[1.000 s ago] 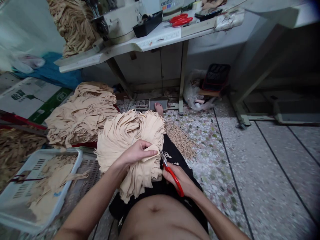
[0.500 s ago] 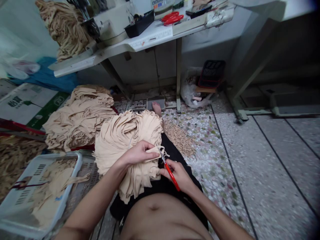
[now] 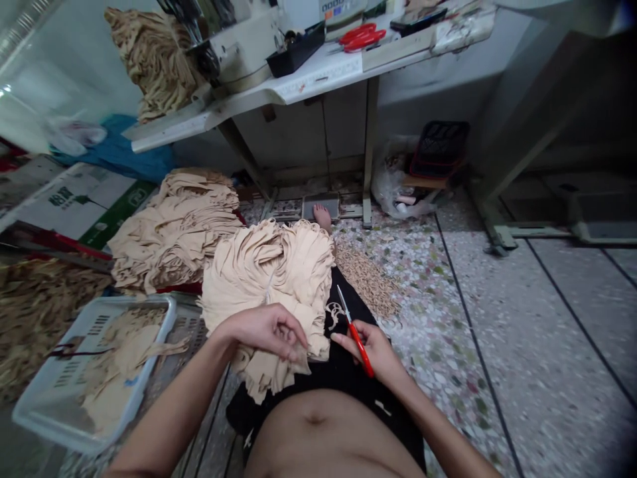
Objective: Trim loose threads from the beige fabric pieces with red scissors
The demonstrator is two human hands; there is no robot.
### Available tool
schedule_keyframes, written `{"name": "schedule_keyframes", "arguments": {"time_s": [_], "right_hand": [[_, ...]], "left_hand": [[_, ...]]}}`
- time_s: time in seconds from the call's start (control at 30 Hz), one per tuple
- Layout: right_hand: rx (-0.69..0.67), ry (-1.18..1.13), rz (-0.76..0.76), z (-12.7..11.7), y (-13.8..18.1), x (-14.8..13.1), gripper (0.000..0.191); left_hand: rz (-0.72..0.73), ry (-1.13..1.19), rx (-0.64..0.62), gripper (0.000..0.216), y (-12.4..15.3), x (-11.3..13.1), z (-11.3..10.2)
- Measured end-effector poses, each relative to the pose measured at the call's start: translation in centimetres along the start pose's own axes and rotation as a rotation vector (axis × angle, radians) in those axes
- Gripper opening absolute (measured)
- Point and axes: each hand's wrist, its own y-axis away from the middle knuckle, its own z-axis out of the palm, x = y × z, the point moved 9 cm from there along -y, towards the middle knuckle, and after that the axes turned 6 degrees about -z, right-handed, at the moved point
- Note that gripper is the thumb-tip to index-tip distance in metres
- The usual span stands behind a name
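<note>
A large bundle of beige cloth pieces [image 3: 269, 265], tied about its middle, lies across my lap. At its near edge, my left hand [image 3: 271, 332] has its fingers curled, the fingertips on a beige cloth piece [image 3: 301, 365]. Red-handled scissors [image 3: 359, 345] are held in my right hand [image 3: 375, 355], to the right of the bundle. Their blades point up and away from me, apart from the cloth. Thin curled cloth trimmings [image 3: 336, 313] rest on my black trousers [image 3: 351, 295] beside the blades.
A white plastic basket [image 3: 94, 425] holding beige cloth stands at left, near another cloth pile [image 3: 174, 226]. Small beige scraps [image 3: 368, 275] cover some floor. Ahead, a sewing table [image 3: 298, 89] carries a machine [image 3: 243, 50], a black tray [image 3: 297, 50] and more red-handled scissors [image 3: 363, 38].
My left hand has moved back toward me, from the strip at the blades to the bundle's near edge. The scissors have come away from the cloth. The view has shifted slightly left.
</note>
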Motion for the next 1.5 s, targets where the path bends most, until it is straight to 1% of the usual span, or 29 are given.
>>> {"name": "schedule_keyframes", "arguments": {"time_s": [0.03, 0.07, 0.1, 0.13, 0.2, 0.23, 0.27, 0.33, 0.43, 0.5, 0.53, 0.6, 0.7, 0.77, 0.83, 0.9, 0.97, 1.03, 1.07, 1.13, 1.2, 1.27, 1.33, 1.4, 1.43, 1.5], "right_hand": [[0.002, 0.006, -0.007, 0.1, -0.2, -0.2, 0.046], [0.004, 0.006, -0.015, 0.2, -0.5, -0.5, 0.046], [0.006, -0.002, -0.025, 0.4, -0.6, -1.0, 0.045], [0.007, -0.014, -0.033, 0.5, -0.8, -1.5, 0.045], [0.004, -0.036, -0.044, 1.0, -0.9, -2.5, 0.046], [0.005, -0.042, -0.046, 1.1, -1.0, -2.8, 0.046], [0.007, -0.043, -0.048, 1.1, -1.0, -3.2, 0.046], [0.016, -0.039, -0.057, 1.1, -1.2, -3.7, 0.045], [0.037, -0.062, -0.063, 0.8, -1.8, -4.5, 0.044], [0.054, -0.092, -0.071, 0.5, -2.6, -5.5, 0.044], [0.064, -0.103, -0.085, 0.3, -3.2, -6.2, 0.044], [0.091, -0.109, -0.126, 0.0, -4.6, -7.7, 0.045], [0.148, -0.11, -0.203, -0.3, -7.1, -9.8, 0.045], [0.158, -0.09, -0.266, 0.0, -8.8, -10.9, 0.044], [0.143, -0.068, -0.31, 0.7, -10.1, -11.8, 0.045], [0.131, -0.086, -0.319, 1.4, -10.8, -12.7, 0.047], [0.134, -0.14, -0.314, 1.8, -10.7, -13.8, 0.047], [0.157, -0.166, -0.319, 1.8, -10.1, -15.4, 0.046], [0.171, -0.161, -0.328, 1.6, -9.6, -16.3, 0.045], [0.189, -0.142, -0.353, 1.0, -8.5, -18.0, 0.044], [0.157, -0.164, -0.366, 0.6, -7.8, -18.8, 0.043], [0.071, -0.207, -0.373, 0.5, -7.5, -18.8, 0.04], [-0.005, -0.226, -0.386, 0.3, -7.3, -18.4, 0.037], [-0.013, -0.245, -0.394, -0.3, -7.1, -17.7, 0.034], [0.013, -0.262, -0.387, -0.7, -6.9, -17.1, 0.033], [0.081, -0.281, -0.344, -1.6, -6.2, -15.8, 0.034]], "left_hand": [[0.025, 0.056, 0.087, 0.041, 0.1, 0.2, -1.0], [0.072, 0.097, 0.207, 0.039, 0.2, 0.7, -2.3], [0.13, 0.116, 0.355, 0.036, 0.5, 1.3, -3.9], [0.189, 0.103, 0.517, 0.032, 0.8, 2.0, -5.4], [0.269, -0.023, 0.813, 0.024, 1.7, 3.3, -7.8], [0.276, -0.121, 0.916, 0.02, 1.8, 3.8, -8.4], [0.266, -0.222, 0.984, 0.015, 1.7, 4.2, -8.8], [0.228, -0.385, 1.036, 0.006, 1.2, 4.5, -8.9], [0.226, -0.455, 1.066, 0.003, 1.0, 4.2, -8.9], [0.227, -0.436, 1.078, 0.008, 1.1, 3.7, -9.0], [0.222, -0.431, 1.069, 0.01, 1.1, 3.4, -9.0], [0.219, -0.441, 1.034, 0.008, 1.0, 3.1, -8.6], [0.276, -0.479, 1.008, 0.008, 1.3, 3.6, -7.6], [0.313, -0.49, 0.962, 0.009, 1.5, 4.0, -6.6], [0.324, -0.47, 0.867, 0.011, 1.3, 3.9, -5.6], [0.318, -0.406, 0.785, 0.013, 1.2, 3.3, -5.1], [0.303, -0.305, 0.771, 0.015, 1.4, 2.7, -5.4], [0.279, -0.203, 0.771, 0.025, 1.5, 2.1, -6.1], [0.266, -0.157, 0.75, 0.03, 1.4, 1.9, -6.3], [0.246, -0.044, 0.644, 0.036, 0.8, 1.7, -6.4], [0.25, 0.139, 0.509, 0.038, 0.0, 1.9, -6.3], [0.278, 0.342, 0.429, 0.041, -0.5, 2.3, -6.4], [0.305, 0.462, 0.419, 0.043, -0.6, 2.9, -6.8], [0.316, 0.465, 0.44, 0.041, -0.5, 3.9, -7.0], [0.316, 0.43, 0.46, 0.039, -0.3, 4.5, -7.0], [0.326, 0.299, 0.538, 0.035, 0.3, 5.9, -7.0]]}}
